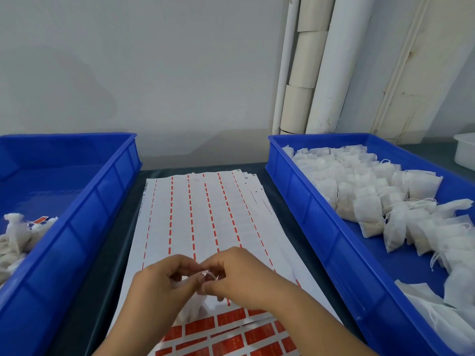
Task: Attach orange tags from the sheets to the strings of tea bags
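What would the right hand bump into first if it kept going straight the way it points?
The right hand points left, so it would almost at once meet the left hand, whose fingertips already pinch the same white string.

Two bare forearms enter from the bottom of the frame, ending in the left hand [164,281] and the right hand [239,273], with no sleeves, gloves, rings or watch visible on either arm.

Glossy blue plastic trays [305,201], matt white gauzy cloth tea bags [367,209], smooth paper sheets [205,214]
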Tool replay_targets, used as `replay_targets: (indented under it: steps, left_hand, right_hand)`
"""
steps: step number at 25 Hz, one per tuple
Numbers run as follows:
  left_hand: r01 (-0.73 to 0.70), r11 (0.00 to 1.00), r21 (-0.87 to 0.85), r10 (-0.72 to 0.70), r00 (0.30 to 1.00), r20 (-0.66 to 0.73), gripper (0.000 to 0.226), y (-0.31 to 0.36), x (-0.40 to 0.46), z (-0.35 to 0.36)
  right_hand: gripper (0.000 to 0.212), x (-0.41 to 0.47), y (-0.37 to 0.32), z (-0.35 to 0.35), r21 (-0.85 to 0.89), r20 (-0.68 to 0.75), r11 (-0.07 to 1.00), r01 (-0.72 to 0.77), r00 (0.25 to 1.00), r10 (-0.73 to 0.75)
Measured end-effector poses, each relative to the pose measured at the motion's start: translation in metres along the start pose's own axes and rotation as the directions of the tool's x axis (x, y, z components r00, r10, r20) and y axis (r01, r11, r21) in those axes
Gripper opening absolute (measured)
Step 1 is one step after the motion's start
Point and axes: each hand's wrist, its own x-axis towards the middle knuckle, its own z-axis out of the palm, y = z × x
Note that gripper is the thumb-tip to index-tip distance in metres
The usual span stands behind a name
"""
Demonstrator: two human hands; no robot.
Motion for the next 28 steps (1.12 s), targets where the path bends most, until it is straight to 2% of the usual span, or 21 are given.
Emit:
replay_targets:
  steps: [2,5,8,11,14,17,19,21,23,24,25,27,28]
  left_hand:
    - [0.004,1.0,0.025,-0.004,1.0,0.01,0.022,0.0,0.0,-0.001]
    - [0.007,1.0,0.021,-0.007,1.0,0.016,0.019,-0.001,0.0,-0.004]
    - [0.004,1.0,0.02,-0.004,1.0,0.03,0.021,0.0,0.0,-0.006]
    - [0.042,0.999,0.016,-0.042,0.998,0.044,0.022,0.002,0.002,-0.008]
    - [0.118,0.993,0.015,-0.119,0.992,0.044,0.017,0.0,0.003,-0.014]
    - [0.104,0.99,0.095,-0.112,0.99,0.086,0.019,0.002,0.004,-0.018]
    - [0.063,0.987,0.15,-0.085,0.986,0.146,0.02,0.007,0.004,-0.015]
    - [0.058,0.992,0.114,-0.079,0.979,0.186,0.017,0.011,0.004,-0.01]
    - [0.134,0.99,-0.035,-0.126,0.977,0.173,0.013,0.01,0.004,-0.007]
    - [0.184,0.973,-0.141,-0.162,0.974,0.157,0.012,0.008,0.004,-0.006]
    - [0.227,0.943,-0.243,-0.197,0.97,0.142,0.012,0.006,0.004,-0.005]
    - [0.282,0.874,-0.396,-0.25,0.959,0.131,0.013,0.003,0.004,-0.003]
    - [0.299,0.84,-0.453,-0.27,0.954,0.129,0.013,0.003,0.005,-0.002]
  right_hand:
    - [0.022,0.0,-0.002,0.0,-0.056,-0.011,0.998,0.012,1.0,-0.012]
    - [0.027,-0.002,-0.002,-0.007,-0.076,0.002,0.997,0.012,1.0,-0.012]
    - [0.023,-0.003,-0.003,-0.015,0.031,-0.007,0.999,0.029,1.0,-0.029]
    - [0.025,-0.004,-0.003,-0.015,0.084,-0.12,0.995,0.06,0.992,-0.049]
    - [0.029,-0.004,0.002,-0.02,0.198,-0.226,0.978,0.06,0.974,-0.014]
    - [0.031,-0.006,0.004,-0.021,0.341,-0.266,0.939,0.051,0.963,0.045]
    - [0.03,-0.003,0.004,-0.015,0.493,-0.238,0.87,0.031,0.966,0.101]
    - [0.027,0.002,0.003,-0.008,0.715,-0.15,0.699,-0.002,0.976,0.157]
    - [0.023,0.004,0.003,-0.001,0.871,-0.072,0.492,-0.012,0.986,0.15]
    - [0.021,0.004,0.005,0.003,0.887,-0.063,0.462,-0.007,0.989,0.136]
    - [0.022,0.004,0.008,0.007,0.85,-0.067,0.526,-0.009,0.99,0.125]
    - [0.052,0.003,0.012,0.02,0.615,-0.019,0.785,-0.073,0.994,0.107]
    - [0.067,0.003,0.012,0.027,0.472,0.005,0.876,-0.099,0.994,0.11]
